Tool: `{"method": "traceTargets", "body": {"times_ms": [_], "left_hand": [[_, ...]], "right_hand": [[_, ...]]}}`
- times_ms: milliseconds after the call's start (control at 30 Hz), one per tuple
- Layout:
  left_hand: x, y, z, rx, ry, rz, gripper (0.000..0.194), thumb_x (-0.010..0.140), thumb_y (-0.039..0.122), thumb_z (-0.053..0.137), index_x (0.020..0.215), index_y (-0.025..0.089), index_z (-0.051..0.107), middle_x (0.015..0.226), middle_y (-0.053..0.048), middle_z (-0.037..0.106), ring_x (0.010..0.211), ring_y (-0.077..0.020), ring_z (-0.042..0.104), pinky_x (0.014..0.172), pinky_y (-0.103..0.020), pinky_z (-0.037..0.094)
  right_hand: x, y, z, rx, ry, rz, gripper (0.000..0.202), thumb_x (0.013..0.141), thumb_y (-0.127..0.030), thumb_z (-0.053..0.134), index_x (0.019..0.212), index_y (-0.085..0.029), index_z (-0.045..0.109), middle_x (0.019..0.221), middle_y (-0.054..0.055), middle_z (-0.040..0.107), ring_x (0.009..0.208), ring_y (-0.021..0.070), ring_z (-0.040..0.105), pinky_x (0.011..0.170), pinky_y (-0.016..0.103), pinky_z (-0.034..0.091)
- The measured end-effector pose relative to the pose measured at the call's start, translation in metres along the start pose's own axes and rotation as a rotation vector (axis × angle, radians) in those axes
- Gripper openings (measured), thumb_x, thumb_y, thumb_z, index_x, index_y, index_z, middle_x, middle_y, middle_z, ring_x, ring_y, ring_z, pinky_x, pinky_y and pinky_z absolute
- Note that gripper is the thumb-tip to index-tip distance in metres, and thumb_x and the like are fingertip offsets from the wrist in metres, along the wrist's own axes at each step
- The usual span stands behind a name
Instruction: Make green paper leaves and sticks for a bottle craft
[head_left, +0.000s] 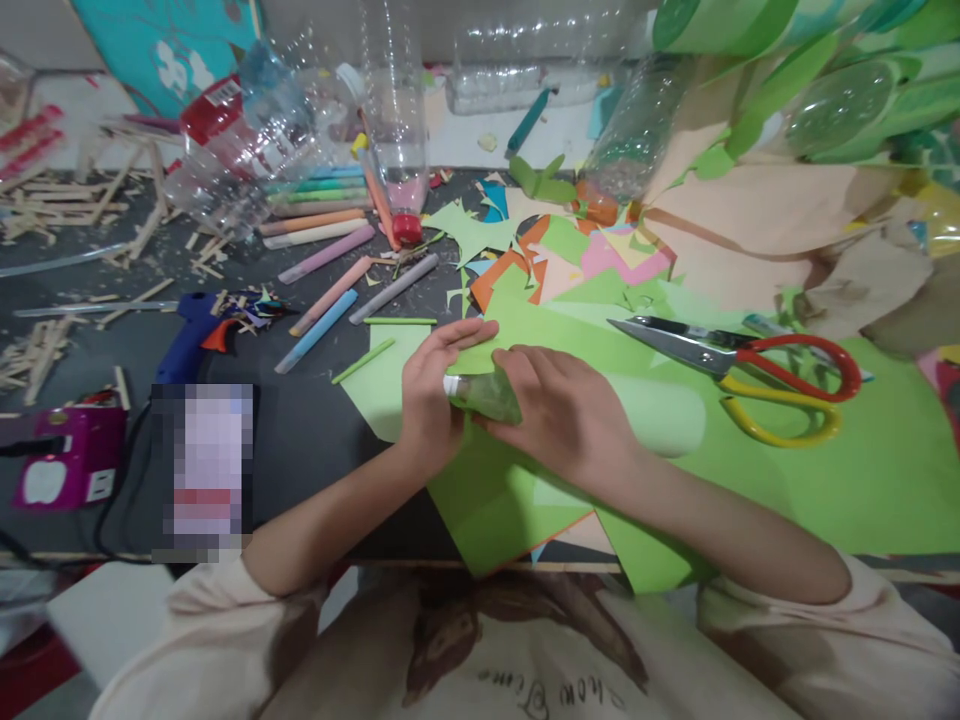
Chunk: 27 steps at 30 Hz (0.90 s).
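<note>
A small clear plastic bottle (489, 396) with a white end lies between my two hands. At its white end, my left hand (439, 395) curls round the bottle and a piece of green paper (480, 357). My right hand (562, 405) wraps over the bottle's other part, fingers bent, also touching the green paper. Under both hands are large green sheets (757, 500). A pale green paper roll (664, 415) lies just right of my right hand. Scissors (731, 360) with red and yellow handles rest on the green paper, blades apart.
Markers (330, 310), a blue glue gun (184, 335) and wooden sticks (45, 350) lie to the left. A phone (210, 465) is near the front edge. Plastic bottles (394, 110) stand at the back. Coloured paper scraps (555, 260) lie beyond my hands.
</note>
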<state>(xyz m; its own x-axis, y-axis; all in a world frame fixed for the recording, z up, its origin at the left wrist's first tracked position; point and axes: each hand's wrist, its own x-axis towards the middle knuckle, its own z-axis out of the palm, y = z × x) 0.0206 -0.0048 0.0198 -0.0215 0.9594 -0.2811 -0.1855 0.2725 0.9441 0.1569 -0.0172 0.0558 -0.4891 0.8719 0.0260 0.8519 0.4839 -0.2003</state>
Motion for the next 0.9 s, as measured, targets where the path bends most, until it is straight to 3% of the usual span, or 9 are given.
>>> {"method": "traceTargets", "body": {"times_ms": [133,233,367,433,500,600,767,900], "left_hand": [[0.000,-0.001,-0.001,-0.048,0.008,-0.056,0.028,0.082,0.030,0.047,0.104,0.018,0.060,0.115,-0.009,0.075,0.105,-0.0241,0.070,0.085,-0.036,0.055],[0.003,0.001,-0.002,-0.062,-0.031,-0.072,0.032,0.087,0.041,0.045,0.103,0.017,0.061,0.114,-0.011,0.074,0.109,-0.0256,0.069,0.091,-0.040,0.054],[0.008,0.010,-0.012,0.113,-0.192,0.086,0.036,0.082,0.044,0.059,0.108,0.019,0.061,0.129,-0.010,0.066,0.129,-0.0256,0.056,0.108,-0.038,0.044],[0.010,0.015,-0.021,0.292,-0.215,0.190,0.040,0.075,0.037,0.066,0.112,0.021,0.061,0.133,-0.008,0.062,0.128,-0.0248,0.055,0.105,-0.036,0.045],[0.010,0.017,-0.030,0.442,-0.166,0.252,0.038,0.074,0.034,0.066,0.109,0.022,0.063,0.125,-0.007,0.063,0.115,-0.0231,0.060,0.092,-0.033,0.049],[0.009,0.016,-0.038,0.485,-0.140,0.231,0.032,0.074,0.032,0.063,0.104,0.020,0.064,0.100,-0.005,0.065,0.088,-0.0178,0.063,0.073,-0.028,0.051],[0.016,0.005,-0.042,0.313,-0.110,0.159,0.037,0.070,0.030,0.065,0.104,0.022,0.054,0.080,0.001,0.064,0.075,-0.0153,0.065,0.068,-0.025,0.052],[0.024,-0.001,-0.041,0.158,-0.067,0.038,0.048,0.064,0.034,0.073,0.100,0.025,0.042,0.066,0.007,0.059,0.054,-0.0126,0.060,0.054,-0.023,0.049]], "right_hand": [[0.002,0.000,-0.002,0.009,-0.026,0.007,0.029,0.079,-0.031,0.070,0.101,-0.013,0.063,0.088,0.011,0.071,0.078,0.0253,0.064,0.067,0.033,0.039],[0.003,0.003,-0.005,0.011,-0.054,0.033,0.027,0.080,-0.032,0.069,0.098,-0.014,0.062,0.087,0.011,0.072,0.078,0.0263,0.066,0.065,0.032,0.039],[0.003,0.012,-0.013,-0.024,-0.042,0.084,0.032,0.083,-0.041,0.068,0.100,-0.014,0.061,0.090,0.013,0.072,0.080,0.0285,0.067,0.063,0.032,0.039],[0.002,0.016,-0.017,-0.048,-0.020,0.097,0.039,0.084,-0.048,0.067,0.102,-0.014,0.060,0.093,0.015,0.072,0.080,0.0291,0.068,0.063,0.032,0.039],[0.001,0.019,-0.020,-0.068,-0.008,0.097,0.045,0.085,-0.053,0.066,0.105,-0.013,0.059,0.095,0.016,0.073,0.079,0.0291,0.067,0.063,0.033,0.040],[-0.001,0.020,-0.021,-0.079,-0.011,0.080,0.054,0.085,-0.056,0.065,0.115,-0.012,0.058,0.096,0.016,0.073,0.077,0.0286,0.067,0.063,0.033,0.040],[-0.002,0.026,-0.021,-0.063,-0.039,0.012,0.078,0.085,-0.062,0.061,0.139,-0.009,0.042,0.091,0.014,0.074,0.076,0.0287,0.067,0.062,0.032,0.041],[0.003,0.049,-0.034,-0.116,0.003,-0.008,0.071,0.087,-0.066,0.058,0.130,-0.010,0.050,0.090,0.014,0.073,0.075,0.0294,0.068,0.063,0.034,0.044]]}}
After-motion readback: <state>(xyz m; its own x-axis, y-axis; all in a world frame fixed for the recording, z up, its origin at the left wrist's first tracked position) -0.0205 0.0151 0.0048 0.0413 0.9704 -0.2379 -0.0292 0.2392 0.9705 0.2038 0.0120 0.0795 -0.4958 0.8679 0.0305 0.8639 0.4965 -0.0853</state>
